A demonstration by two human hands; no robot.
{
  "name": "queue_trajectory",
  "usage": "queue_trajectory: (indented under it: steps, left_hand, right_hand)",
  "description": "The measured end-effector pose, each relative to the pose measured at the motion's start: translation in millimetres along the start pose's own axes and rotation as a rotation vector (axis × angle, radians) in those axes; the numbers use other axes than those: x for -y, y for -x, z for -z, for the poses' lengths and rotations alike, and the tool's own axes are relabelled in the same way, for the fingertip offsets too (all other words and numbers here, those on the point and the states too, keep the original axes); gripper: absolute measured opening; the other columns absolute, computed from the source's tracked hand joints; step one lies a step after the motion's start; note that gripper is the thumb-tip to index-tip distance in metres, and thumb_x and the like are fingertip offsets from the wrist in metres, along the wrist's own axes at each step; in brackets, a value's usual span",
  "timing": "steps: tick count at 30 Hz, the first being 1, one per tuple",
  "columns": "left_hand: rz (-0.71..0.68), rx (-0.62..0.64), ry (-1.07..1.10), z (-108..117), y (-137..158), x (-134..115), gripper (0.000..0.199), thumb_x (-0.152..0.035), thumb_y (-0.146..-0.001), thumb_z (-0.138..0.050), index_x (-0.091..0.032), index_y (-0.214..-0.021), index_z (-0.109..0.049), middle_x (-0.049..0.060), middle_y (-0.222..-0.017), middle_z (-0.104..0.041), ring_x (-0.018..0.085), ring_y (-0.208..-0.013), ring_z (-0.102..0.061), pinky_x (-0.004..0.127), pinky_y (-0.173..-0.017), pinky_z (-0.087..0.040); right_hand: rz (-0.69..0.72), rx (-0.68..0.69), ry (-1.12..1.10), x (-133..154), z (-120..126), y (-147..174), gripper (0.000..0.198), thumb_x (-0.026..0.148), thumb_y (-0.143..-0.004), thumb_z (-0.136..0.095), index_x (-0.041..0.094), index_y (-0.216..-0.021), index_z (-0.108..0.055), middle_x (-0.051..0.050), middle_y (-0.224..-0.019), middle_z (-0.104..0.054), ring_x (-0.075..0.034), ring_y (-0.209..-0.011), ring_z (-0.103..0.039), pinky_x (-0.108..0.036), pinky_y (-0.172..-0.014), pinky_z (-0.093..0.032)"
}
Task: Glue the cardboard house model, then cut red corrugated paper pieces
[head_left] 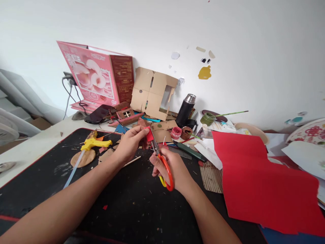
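Observation:
Pinched in the fingers of my left hand is a small red ridged piece, perhaps corrugated card. My right hand grips a pair of scissors by its orange and yellow handles. The blades point up and away from me and lie against the red piece; I cannot tell how far apart they are. Both hands are held over the black mat. A tiny red scrap lies on the mat below my left forearm.
A yellow glue gun rests on a round wooden disc to the left. Behind my hands stand paint jars, a black thermos and cut cardboard. A large red sheet covers the right side. A pink box leans at the wall.

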State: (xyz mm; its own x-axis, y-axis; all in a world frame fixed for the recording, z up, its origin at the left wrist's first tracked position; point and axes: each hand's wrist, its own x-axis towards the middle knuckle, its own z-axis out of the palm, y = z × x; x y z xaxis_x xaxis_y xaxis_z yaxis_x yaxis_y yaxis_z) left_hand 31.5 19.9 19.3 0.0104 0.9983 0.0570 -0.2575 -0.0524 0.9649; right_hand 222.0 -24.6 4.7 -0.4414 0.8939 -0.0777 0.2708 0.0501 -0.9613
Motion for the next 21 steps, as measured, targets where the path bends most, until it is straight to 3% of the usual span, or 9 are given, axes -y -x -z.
queue_trajectory:
  steps: [6, 21]
  left_hand:
    - [0.007, -0.008, -0.01, 1, 0, 0, 0.045, -0.055, -0.075, -0.089, -0.019, -0.07, -0.062, -0.001, -0.061, -0.065, 0.011, -0.045, -0.056, 0.022, -0.045, -0.043]
    - [0.006, -0.006, -0.038, 3, -2, 1, 0.041, -0.052, -0.077, -0.087, -0.019, -0.07, -0.062, 0.0, -0.062, -0.066, 0.011, -0.045, -0.056, 0.023, -0.045, -0.043]
  right_hand:
    - [-0.006, 0.051, -0.031, 2, 2, 1, 0.064, 0.078, -0.082, -0.084, 0.022, -0.106, -0.063, -0.002, -0.082, -0.072, -0.023, -0.074, -0.08, -0.028, -0.065, -0.06]
    - [-0.018, 0.123, -0.056, 12, 8, 4, 0.075, 0.079, -0.073, -0.089, 0.022, -0.112, -0.062, -0.002, -0.082, -0.073, -0.025, -0.078, -0.077, -0.031, -0.069, -0.056]
